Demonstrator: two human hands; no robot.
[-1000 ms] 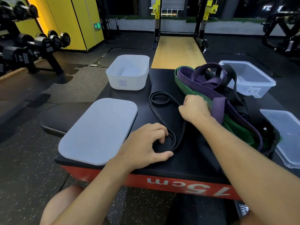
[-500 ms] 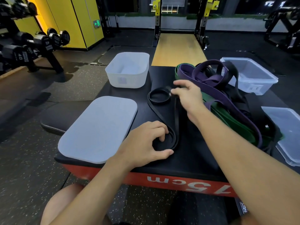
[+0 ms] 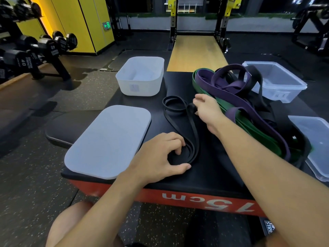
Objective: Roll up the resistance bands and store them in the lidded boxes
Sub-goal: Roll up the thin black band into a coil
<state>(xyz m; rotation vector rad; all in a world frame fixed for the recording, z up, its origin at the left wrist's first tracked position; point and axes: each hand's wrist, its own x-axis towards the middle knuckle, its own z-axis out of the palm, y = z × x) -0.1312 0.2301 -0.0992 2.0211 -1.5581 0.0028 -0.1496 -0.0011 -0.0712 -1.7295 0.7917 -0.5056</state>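
Observation:
A thin black resistance band (image 3: 193, 129) lies in long loops on the black top of a plyo box (image 3: 210, 173). My left hand (image 3: 160, 155) presses the band's near coiled end down, fingers curled into the coil. My right hand (image 3: 206, 107) pinches the band near its far end, beside a small far loop (image 3: 173, 104). A tangled pile of purple (image 3: 235, 90), green (image 3: 249, 129) and black bands lies to the right. A white open box (image 3: 142, 77) stands at the far left. A clear open box (image 3: 277, 82) stands at the far right.
A grey-white lid (image 3: 108, 141) lies flat on the near left of the plyo box. A clear lid (image 3: 315, 139) lies at the right edge. A padded bench (image 3: 67, 127) adjoins on the left. Dumbbell racks (image 3: 35, 50) stand at far left, a squat rack (image 3: 197, 20) behind.
My right hand left the purple and green pile, moved left and forward to the black band's far end and took hold of it. My left hand stayed on the near coil.

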